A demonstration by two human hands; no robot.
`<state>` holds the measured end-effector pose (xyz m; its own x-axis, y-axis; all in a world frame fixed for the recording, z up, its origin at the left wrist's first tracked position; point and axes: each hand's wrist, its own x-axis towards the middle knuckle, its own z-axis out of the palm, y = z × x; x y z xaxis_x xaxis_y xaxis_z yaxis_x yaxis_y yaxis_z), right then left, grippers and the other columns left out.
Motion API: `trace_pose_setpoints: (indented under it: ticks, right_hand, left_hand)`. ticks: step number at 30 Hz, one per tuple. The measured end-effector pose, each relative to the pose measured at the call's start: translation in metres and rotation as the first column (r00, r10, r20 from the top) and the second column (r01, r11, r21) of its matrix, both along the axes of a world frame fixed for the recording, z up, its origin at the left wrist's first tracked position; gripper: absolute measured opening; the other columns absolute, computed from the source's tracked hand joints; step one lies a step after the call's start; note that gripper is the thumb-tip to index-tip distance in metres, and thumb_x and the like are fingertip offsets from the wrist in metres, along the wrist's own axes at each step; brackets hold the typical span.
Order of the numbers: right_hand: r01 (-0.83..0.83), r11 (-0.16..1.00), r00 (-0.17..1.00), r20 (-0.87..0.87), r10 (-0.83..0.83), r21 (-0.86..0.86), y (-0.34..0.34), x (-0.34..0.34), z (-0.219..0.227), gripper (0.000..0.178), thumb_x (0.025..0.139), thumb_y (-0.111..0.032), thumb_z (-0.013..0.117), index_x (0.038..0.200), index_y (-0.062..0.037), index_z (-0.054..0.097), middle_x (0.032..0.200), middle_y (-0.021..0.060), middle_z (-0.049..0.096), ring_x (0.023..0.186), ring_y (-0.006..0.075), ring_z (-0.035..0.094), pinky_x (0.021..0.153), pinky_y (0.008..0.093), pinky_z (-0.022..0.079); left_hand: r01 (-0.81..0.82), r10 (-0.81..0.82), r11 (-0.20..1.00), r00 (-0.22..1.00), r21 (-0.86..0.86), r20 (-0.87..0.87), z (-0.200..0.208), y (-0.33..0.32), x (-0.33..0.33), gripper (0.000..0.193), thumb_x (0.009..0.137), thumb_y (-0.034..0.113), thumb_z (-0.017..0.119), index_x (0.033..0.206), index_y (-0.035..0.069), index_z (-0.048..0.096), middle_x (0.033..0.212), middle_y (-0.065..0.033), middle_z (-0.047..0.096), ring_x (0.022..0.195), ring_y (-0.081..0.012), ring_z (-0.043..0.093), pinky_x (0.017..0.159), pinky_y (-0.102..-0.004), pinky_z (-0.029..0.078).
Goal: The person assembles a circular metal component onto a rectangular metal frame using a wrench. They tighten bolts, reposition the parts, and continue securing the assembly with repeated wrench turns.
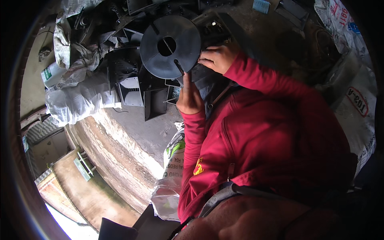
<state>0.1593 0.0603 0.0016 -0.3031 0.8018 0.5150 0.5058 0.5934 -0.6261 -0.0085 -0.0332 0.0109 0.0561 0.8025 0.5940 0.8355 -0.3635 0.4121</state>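
A dark grey round plastic spool (154, 54) faces me, with a hole in its middle and two narrow slots running toward its rim. My left hand (189, 100) grips its lower edge, the index finger stretched up beside the lower slot and the other fingers curled, partly hidden. At the right edge of the spool, my right hand (220, 58) has its fingers bent against the rim; the fingertips behind it are hidden. Both forearms are in red sleeves.
Black plastic parts and box-shaped trays (156, 103) are heaped beyond and left of the spool. Crumpled white plastic sacks (82, 96) lie at the left. A large white sack (354, 116) stands at the right, and another printed sack (172, 176) is by my left arm.
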Motion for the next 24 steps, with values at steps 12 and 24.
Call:
trace_pose_setpoints:
  ticks: [12,24]
  right_hand:
    - [0.000,0.983,0.990,-0.138,0.025,0.182,-0.007,0.031,0.019,0.039,0.072,-0.032,0.080,0.106,-0.0161,0.070,0.071,0.0053,0.062,0.053,0.0175,0.059,0.051,0.0306,0.049]
    - [-0.005,0.905,0.729,0.618,0.294,-0.426,0.070,0.085,0.066,0.120,0.052,-0.065,0.077,0.144,-0.0065,0.025,0.089,0.0217,0.066,0.082,0.0382,0.065,0.076,0.0448,0.050]
  left_hand:
    - [0.012,-0.015,0.999,0.998,0.052,0.059,0.013,0.002,-0.003,0.053,0.084,-0.009,0.050,0.135,0.003,0.048,0.072,-0.0148,0.062,0.048,-0.0196,0.050,0.048,-0.0312,0.044]
    - [0.059,-0.059,0.998,0.998,0.012,0.011,0.013,0.003,-0.005,0.049,0.086,-0.006,0.054,0.133,0.001,0.049,0.068,-0.0142,0.059,0.047,-0.0203,0.049,0.048,-0.0310,0.043]
